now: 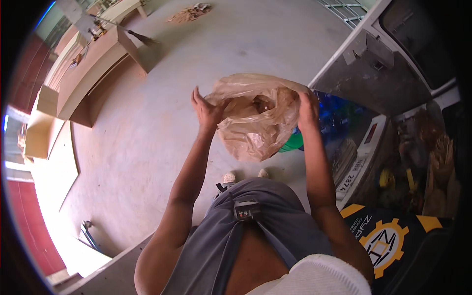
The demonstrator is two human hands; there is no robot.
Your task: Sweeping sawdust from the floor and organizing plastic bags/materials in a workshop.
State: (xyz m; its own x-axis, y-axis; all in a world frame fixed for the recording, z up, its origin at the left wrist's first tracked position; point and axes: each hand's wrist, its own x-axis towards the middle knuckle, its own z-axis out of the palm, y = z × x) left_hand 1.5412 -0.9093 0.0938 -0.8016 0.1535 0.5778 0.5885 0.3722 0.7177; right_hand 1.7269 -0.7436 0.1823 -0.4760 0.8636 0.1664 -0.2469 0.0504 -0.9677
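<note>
A thin, crumpled tan plastic bag (250, 142) hangs in front of me with its wide mouth facing up. My left hand (209, 112) is at the bag's left rim, its thumb reaching in at the mouth and its fingers pointing up and outward. On the opposite side my right hand (308, 112) grips the rim, fingers partly hidden by the plastic. Between them the two hands stretch the mouth apart. Something brownish (263, 103) shows inside, too unclear to name.
On my right stands a vehicle with an open door (364, 61) and cluttered cargo space. Blue plastic containers (332, 115) sit beside the bag. Wooden benches (98, 71) line the left, near a broom (142, 38). A debris pile (189, 13) lies on the far floor.
</note>
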